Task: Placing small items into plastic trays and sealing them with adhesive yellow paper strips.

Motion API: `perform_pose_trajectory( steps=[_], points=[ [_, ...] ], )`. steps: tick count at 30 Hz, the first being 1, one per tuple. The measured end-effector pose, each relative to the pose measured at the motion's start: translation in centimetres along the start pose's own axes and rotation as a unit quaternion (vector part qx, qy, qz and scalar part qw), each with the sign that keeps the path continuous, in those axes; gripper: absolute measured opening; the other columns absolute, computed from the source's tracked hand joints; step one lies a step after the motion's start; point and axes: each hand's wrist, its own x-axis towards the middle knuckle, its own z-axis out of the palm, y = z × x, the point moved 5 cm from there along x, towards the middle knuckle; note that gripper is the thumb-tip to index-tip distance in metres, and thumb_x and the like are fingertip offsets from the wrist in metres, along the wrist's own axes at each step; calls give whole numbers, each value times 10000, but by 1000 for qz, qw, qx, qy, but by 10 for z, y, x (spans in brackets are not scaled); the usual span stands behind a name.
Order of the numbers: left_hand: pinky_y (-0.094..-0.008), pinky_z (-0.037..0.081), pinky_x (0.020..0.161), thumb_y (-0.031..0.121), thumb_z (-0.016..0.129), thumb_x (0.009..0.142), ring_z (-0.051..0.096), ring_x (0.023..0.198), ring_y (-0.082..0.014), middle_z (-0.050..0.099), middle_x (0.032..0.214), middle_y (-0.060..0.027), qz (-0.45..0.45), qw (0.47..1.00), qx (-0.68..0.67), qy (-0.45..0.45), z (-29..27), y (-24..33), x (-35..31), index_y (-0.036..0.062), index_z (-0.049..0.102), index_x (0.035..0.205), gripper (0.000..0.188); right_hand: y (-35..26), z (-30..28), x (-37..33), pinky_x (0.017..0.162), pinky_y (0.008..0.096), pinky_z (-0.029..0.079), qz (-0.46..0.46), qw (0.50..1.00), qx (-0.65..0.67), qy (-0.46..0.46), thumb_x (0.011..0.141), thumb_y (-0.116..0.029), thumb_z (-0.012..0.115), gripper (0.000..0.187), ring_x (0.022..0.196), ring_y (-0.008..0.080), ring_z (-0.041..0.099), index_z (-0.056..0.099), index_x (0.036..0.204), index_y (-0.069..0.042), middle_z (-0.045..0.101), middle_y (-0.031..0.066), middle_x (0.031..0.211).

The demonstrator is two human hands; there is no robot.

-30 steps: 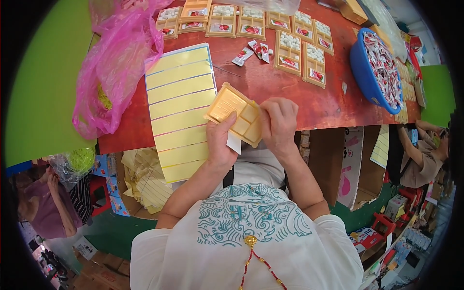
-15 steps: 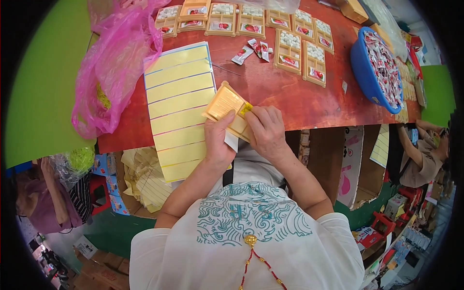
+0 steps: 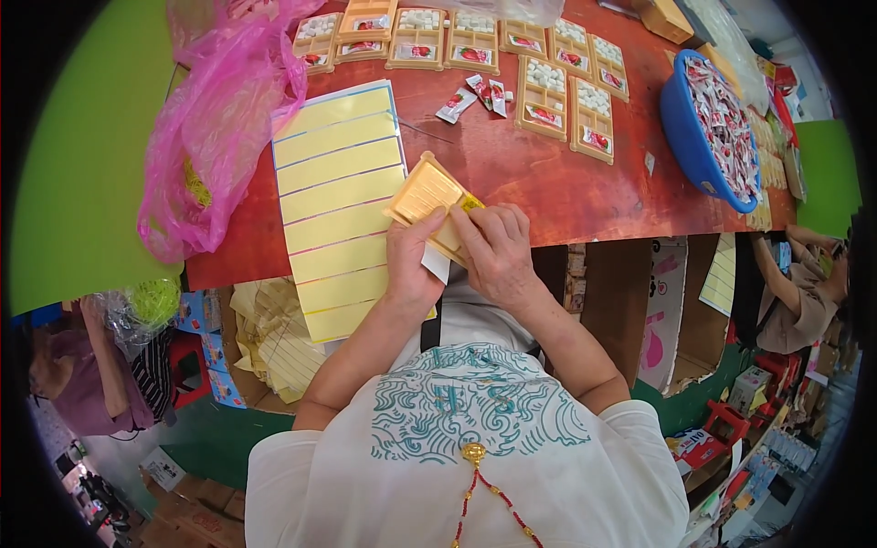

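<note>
Over the table's near edge I hold a tan plastic tray [image 3: 426,192] at a tilt. My left hand [image 3: 413,265] is closed round its lower left side, thumb lying on the upper face. My right hand [image 3: 501,248] is closed at its right side, with the fingertips pressing by a small yellow sticker [image 3: 470,202] that they partly cover. A white slip of paper [image 3: 437,264] shows beneath the tray next to my left hand. Close by on the left lies a sheet of yellow strips [image 3: 333,173], its near end hanging past the table edge.
Tan trays [image 3: 545,96] with white pieces and red-printed sachets line the far side. Loose sachets [image 3: 455,104] lie nearer. A blue basin [image 3: 685,137] of sachets stands right, a pink plastic bag [image 3: 206,137] left. Another person [image 3: 793,297] sits at right, one [image 3: 87,374] at left.
My right hand's fingers have shifted slightly left and down across the tray, covering more of the yellow sticker. The tray and my left hand stay almost where they were.
</note>
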Motion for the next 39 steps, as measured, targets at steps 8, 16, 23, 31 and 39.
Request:
perform_pose_trajectory(
  steps=[8, 16, 23, 31, 39],
  points=[
    [-371, 503, 895, 47, 525, 898, 612, 1025, -221, 597, 1149, -108, 4, 999, -25, 21, -9, -2, 3, 26, 468, 1272, 378, -11, -9, -13, 953, 431, 355, 3, 999, -28, -20, 709, -82, 637, 454, 998, 265, 542, 603, 1157, -11, 566, 100, 1108],
    [-391, 495, 927, 78, 518, 919, 605, 1067, -246, 591, 1181, -131, 22, 999, -18, 21, -12, 0, 7, 16, 460, 1288, 378, -10, -24, -21, 993, 430, 329, -2, 999, 27, 23, 742, -83, 624, 381, 1098, 274, 545, 616, 1110, 15, 592, 114, 1186],
    [-370, 504, 902, 53, 528, 903, 619, 1022, -228, 597, 1158, -115, 19, 999, -17, 26, -8, -2, 1, 24, 467, 1274, 377, -10, -8, -8, 994, 446, 336, 2, 1000, 0, -31, 774, -87, 612, 357, 1112, 314, 545, 603, 1115, 17, 578, 156, 1210],
    [-373, 517, 891, 43, 544, 889, 617, 1028, -229, 591, 1158, -110, 17, 1000, -25, 6, 0, 0, -2, 24, 452, 1276, 399, 23, -32, -13, 904, 326, 428, 163, 964, 161, 135, 872, -80, 561, 273, 1066, 274, 559, 611, 1129, -6, 597, 124, 1050],
    [-375, 521, 886, 46, 553, 884, 618, 1028, -227, 593, 1151, -116, -16, 1000, -2, -14, 5, -1, -5, 15, 454, 1268, 398, 52, 6, -17, 839, 248, 426, 379, 733, 564, 9, 952, -227, 497, 311, 957, 99, 570, 641, 1092, 10, 633, 38, 1025]
  ],
)
